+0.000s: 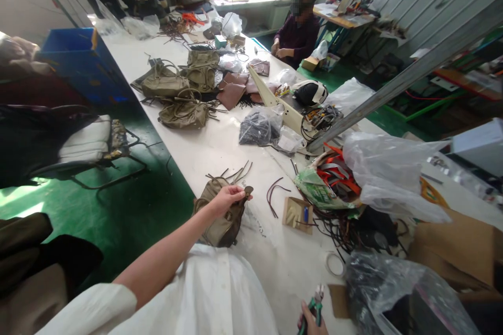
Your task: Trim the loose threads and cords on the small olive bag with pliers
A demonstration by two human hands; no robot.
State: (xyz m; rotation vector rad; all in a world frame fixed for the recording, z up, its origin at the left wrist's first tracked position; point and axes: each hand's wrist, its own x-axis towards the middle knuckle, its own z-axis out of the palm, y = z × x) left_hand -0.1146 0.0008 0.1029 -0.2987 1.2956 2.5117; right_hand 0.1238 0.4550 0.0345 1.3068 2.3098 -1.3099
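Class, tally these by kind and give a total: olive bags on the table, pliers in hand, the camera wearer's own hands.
Olive bags: 4 (one by the left hand, three farther up the table)
Green-handled pliers: 1 (in the right hand)
Wearer's own hands: 2
Total: 7
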